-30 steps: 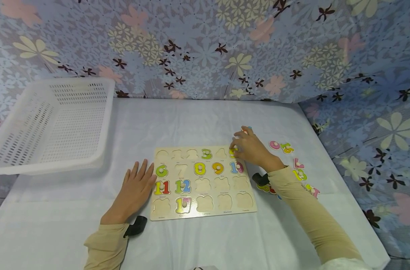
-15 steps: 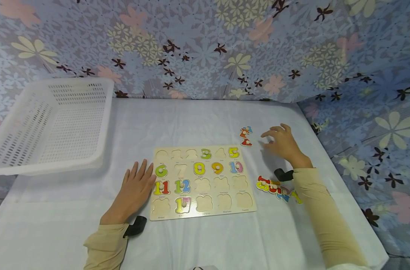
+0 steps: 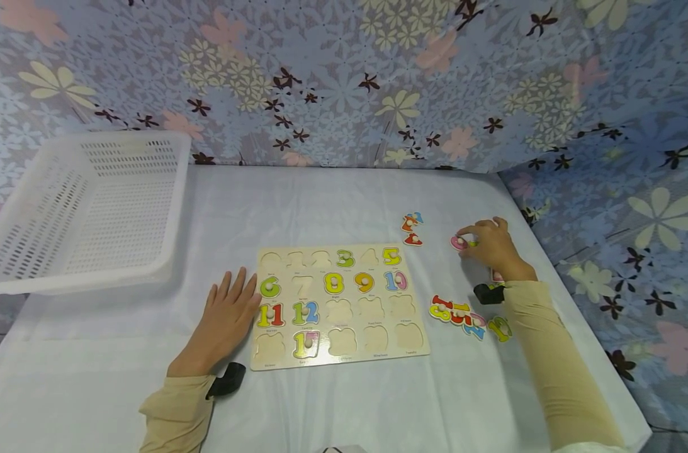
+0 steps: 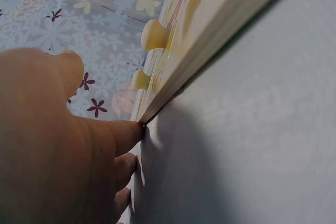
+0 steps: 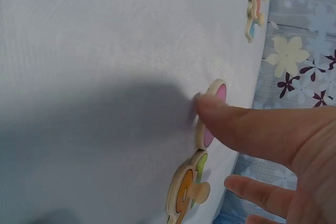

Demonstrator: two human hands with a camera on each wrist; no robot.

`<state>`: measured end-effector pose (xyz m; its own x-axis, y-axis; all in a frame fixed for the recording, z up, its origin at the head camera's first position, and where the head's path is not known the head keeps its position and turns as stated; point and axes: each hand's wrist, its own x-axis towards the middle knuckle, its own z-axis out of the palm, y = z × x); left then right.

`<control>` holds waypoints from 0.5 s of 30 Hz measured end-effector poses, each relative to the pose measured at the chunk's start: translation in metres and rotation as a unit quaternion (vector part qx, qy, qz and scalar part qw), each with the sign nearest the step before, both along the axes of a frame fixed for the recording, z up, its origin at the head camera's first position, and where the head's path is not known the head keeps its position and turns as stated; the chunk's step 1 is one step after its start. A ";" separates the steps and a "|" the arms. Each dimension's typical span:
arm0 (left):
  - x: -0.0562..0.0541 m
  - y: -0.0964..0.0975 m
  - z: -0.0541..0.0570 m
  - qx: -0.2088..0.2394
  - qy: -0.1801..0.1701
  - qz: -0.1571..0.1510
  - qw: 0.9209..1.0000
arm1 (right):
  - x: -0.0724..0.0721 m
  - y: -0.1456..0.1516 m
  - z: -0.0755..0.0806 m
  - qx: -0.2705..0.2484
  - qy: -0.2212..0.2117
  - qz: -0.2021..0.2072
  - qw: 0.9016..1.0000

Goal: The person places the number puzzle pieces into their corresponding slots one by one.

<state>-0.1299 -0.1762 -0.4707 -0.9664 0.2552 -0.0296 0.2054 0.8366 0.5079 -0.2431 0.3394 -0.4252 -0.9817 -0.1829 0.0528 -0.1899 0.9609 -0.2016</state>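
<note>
My left hand (image 3: 226,321) lies flat with its fingers straight at the left edge of a wooden number puzzle board (image 3: 342,366). In the left wrist view its fingertip (image 4: 134,132) meets the board's edge. My right hand (image 3: 491,248) is right of the board, thumb and index finger closed around the middle of a pink 0 piece (image 3: 456,243), whose knob is hidden by the thumb (image 5: 236,124) in the right wrist view. Touching the 0 is a green-and-orange number piece (image 5: 184,184) with a wooden knob. Several numbers, such as the green 6 (image 3: 270,287), sit in the board's recesses.
Red, orange and blue pieces (image 3: 413,239) lie beyond the board's top right corner. An overlapping group of number pieces (image 3: 441,309) lies right of the board, with a yellow-green piece (image 3: 499,329) beside it. A white basket (image 3: 174,251) stands at the left, near the floral cloth (image 3: 344,82).
My right hand leaves the 5 at the board's top right corner and moves right to the pink 0. The 5 sits in its recess. My left hand stays put.
</note>
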 end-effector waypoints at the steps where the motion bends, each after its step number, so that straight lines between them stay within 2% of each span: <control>1: 0.000 0.000 0.000 0.000 0.000 0.000 1.000 | -0.001 0.000 0.000 0.003 -0.002 -0.001 1.000; 8: 0.000 0.000 0.000 0.001 -0.001 0.000 1.000 | -0.002 -0.001 0.000 -0.008 -0.017 -0.020 1.000; 15: 0.000 0.000 -0.001 -0.002 -0.002 0.001 1.000 | -0.005 -0.001 -0.005 -0.004 0.004 -0.012 1.000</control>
<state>-0.1297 -0.1763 -0.4714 -0.9670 0.2524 -0.0337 0.2014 0.8391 0.5054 -0.2483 0.3388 -0.4298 -0.9853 -0.1590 0.0616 -0.1685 0.9636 -0.2074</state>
